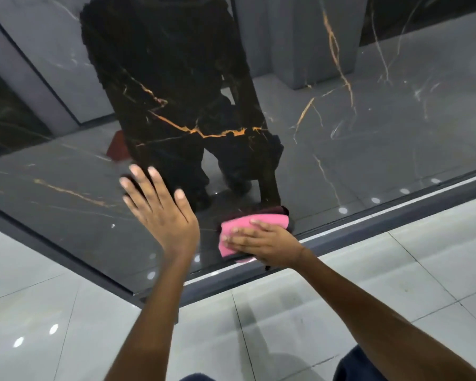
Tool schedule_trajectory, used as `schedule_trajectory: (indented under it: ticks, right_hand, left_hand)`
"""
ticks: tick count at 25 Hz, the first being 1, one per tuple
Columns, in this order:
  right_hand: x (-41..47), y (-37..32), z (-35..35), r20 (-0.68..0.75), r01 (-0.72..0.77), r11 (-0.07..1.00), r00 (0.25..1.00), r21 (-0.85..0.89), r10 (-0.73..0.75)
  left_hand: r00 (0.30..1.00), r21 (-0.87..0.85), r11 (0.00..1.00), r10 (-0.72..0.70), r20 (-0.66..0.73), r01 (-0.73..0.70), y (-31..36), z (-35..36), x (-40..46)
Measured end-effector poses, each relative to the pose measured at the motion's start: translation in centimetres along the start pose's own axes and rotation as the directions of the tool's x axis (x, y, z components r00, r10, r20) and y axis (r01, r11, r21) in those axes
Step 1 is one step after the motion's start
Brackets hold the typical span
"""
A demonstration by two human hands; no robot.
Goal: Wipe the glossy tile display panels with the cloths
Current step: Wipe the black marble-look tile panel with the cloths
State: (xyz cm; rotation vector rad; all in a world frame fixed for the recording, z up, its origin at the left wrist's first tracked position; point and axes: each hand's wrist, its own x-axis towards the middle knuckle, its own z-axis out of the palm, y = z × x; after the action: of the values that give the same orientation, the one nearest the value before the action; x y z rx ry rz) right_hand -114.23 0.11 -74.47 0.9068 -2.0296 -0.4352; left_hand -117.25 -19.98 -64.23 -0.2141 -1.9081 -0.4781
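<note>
The left hand (160, 207) lies flat with fingers spread against the glossy black tile panel (341, 127), holding nothing. The right hand (261, 240) presses a folded pink cloth (242, 224) with nearly straight fingers against the panel's lower edge, just above the grey frame (368, 224) and the pale floor (313, 312)

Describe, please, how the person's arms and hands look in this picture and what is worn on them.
Both forearms are bare, with no sleeves in view. The left hand and right hand wear no gloves; no rings, watch or markings show. The fingers have short, pale nails.
</note>
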Motion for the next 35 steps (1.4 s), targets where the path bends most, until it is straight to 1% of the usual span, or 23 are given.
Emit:
schedule_trajectory:
  ticks: [1,2,3,4,5,7,9,10,12,14,15,16,17,18,19,20,21,23,25,29,31,33,35]
  right_hand:
    - [1.9,1.1,-0.9,-0.126,-0.163,0.985,0.978,0.056,0.169]
    - [3.0,2.2,-1.3,-0.219,-0.363,0.917,0.893,0.166,0.393]
    - [3.0,2.9,-1.3,-0.2,-0.505,0.829,0.81,0.242,0.552]
    - [1.8,2.6,-0.9,-0.189,-0.567,0.795,0.775,0.214,0.604]
    - [-0.4,1.3,0.0,-0.14,-0.532,0.838,0.827,0.121,0.545]
    - [-4.9,-1.5,1.5,0.079,-0.244,0.97,0.967,-0.004,0.244]
    - [-6.3,-3.0,2.1,0.215,-0.082,0.997,0.974,0.009,0.078]
    - [-5.7,-2.5,2.0,0.202,-0.055,0.998,0.978,0.019,0.05]
    - [-4.2,0.1,1.2,0.106,-0.081,0.996,0.991,0.044,0.076]
    - [-4.4,3.6,0.3,-0.084,-0.359,0.918,0.923,0.169,0.376]
    - [-4.7,5.1,-0.4,-0.154,-0.504,0.798,0.806,0.331,0.572]
    - [-4.6,6.1,-1.3,-0.171,-0.634,0.578,0.585,0.514,0.793]
    - [-4.6,6.4,-0.7,-0.112,-0.679,0.262,0.257,0.686,0.96]
    - [-4.3,5.9,0.1,0.045,-0.577,-0.119,-0.141,0.808,0.989]
    - [-3.4,4.8,1.1,0.234,-0.362,-0.417,-0.452,0.834,0.861]
    - [-2.9,2.6,2.2,0.364,-0.185,-0.57,-0.605,0.801,0.708]
    - [-1.9,-0.3,2.9,0.468,-0.08,-0.654,-0.635,0.752,0.615]
    - [1.7,-6.4,1.9,0.649,-0.043,-0.763,-0.495,0.645,0.577]
    - [3.8,-8.8,0.4,0.657,-0.214,-0.762,-0.398,0.612,0.64]
    - [-2.7,1.2,1.3,0.307,-0.453,-0.625,-0.595,0.636,0.743]
    - [-4.9,4.5,1.1,0.25,-0.486,-0.607,-0.613,0.629,0.75]
    - [-1.0,2.5,-0.6,0.258,-0.503,-0.518,-0.498,0.692,0.828]
    - [3.4,-1.9,-1.5,0.256,-0.597,-0.31,-0.176,0.74,0.951]
  left_hand:
    - [0.998,0.008,1.0,0.006,0.063,-0.007,-0.2,0.3,-2.4]
    - [0.994,0.015,1.0,0.008,0.109,-0.01,-0.3,0.8,-4.8]
    - [0.992,0.009,1.0,-0.003,0.13,0.001,-0.3,1.3,-6.7]
    - [0.992,0.001,1.0,-0.027,0.127,0.027,-0.1,1.9,-7.7]
    - [0.991,-0.007,0.997,-0.074,0.107,0.076,0.2,2.4,-7.9]
    - [0.986,-0.016,0.987,-0.156,0.055,0.157,0.7,3.0,-7.5]
    - [0.991,-0.008,0.992,-0.128,0.036,0.129,0.4,3.2,-7.8]
    - [0.993,-0.003,0.994,-0.113,0.028,0.113,0.1,3.2,-8.0]
    - [0.993,-0.025,0.993,-0.118,0.022,0.118,0.0,3.2,-8.2]
    - [0.991,-0.033,0.991,-0.13,0.029,0.131,0.2,3.1,-8.1]
    - [0.991,-0.023,0.991,-0.13,0.036,0.13,0.2,3.2,-8.0]
    - [0.991,-0.018,0.992,-0.127,0.044,0.128,0.2,3.2,-8.1]
    - [0.991,-0.021,0.992,-0.122,0.049,0.124,0.2,3.3,-8.1]
    - [0.992,-0.028,0.993,-0.116,0.049,0.118,0.1,3.4,-8.2]
    - [0.992,-0.036,0.992,-0.116,0.047,0.118,0.1,3.4,-8.3]
    - [0.992,-0.045,0.992,-0.12,0.04,0.122,0.0,3.5,-8.4]
    - [0.992,-0.052,0.99,-0.126,0.031,0.127,0.0,3.6,-8.4]
    - [0.992,-0.05,0.991,-0.12,0.023,0.121,-0.2,3.7,-8.2]
    - [0.995,-0.035,0.995,-0.091,0.029,0.092,-0.4,3.7,-8.3]
    - [0.998,-0.002,0.998,-0.055,0.021,0.055,-0.8,3.8,-8.8]
    - [0.998,0.009,0.998,-0.06,0.007,0.06,-0.8,4.1,-9.0]
    - [0.998,0.021,0.998,-0.06,0.0,0.06,-0.6,4.3,-8.8]
    - [0.998,0.029,0.998,-0.055,-0.008,0.055,-0.8,4.4,-8.7]
